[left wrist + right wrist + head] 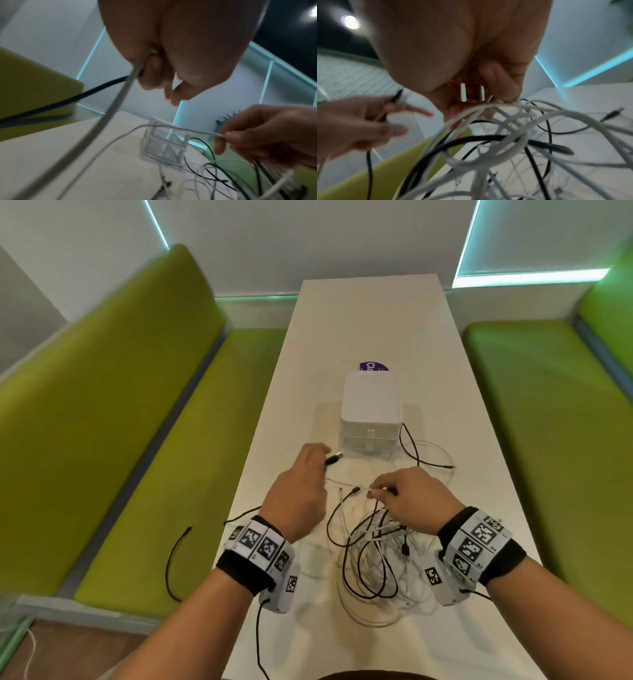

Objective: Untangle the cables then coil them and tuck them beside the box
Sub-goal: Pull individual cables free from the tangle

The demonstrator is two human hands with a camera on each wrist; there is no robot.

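Observation:
A tangle of black and white cables (373, 553) lies on the white table (479, 440) in front of me. Beyond it stands a white drawer box (371, 405). My left hand (322, 458) is raised left of the box and grips a black cable by its USB plug (334, 457). In the left wrist view a pale cable (120, 97) also runs through that hand (154, 75). My right hand (376, 491) pinches a white cable (188, 130) and lifts part of the tangle (505, 128) off the table.
A black cable (416, 451) loops beside the box's right side, over a white loop. Another black cable (176, 556) hangs off the table's left edge. Green benches (154, 474) flank the table. A purple sticker (373, 367) lies behind the box.

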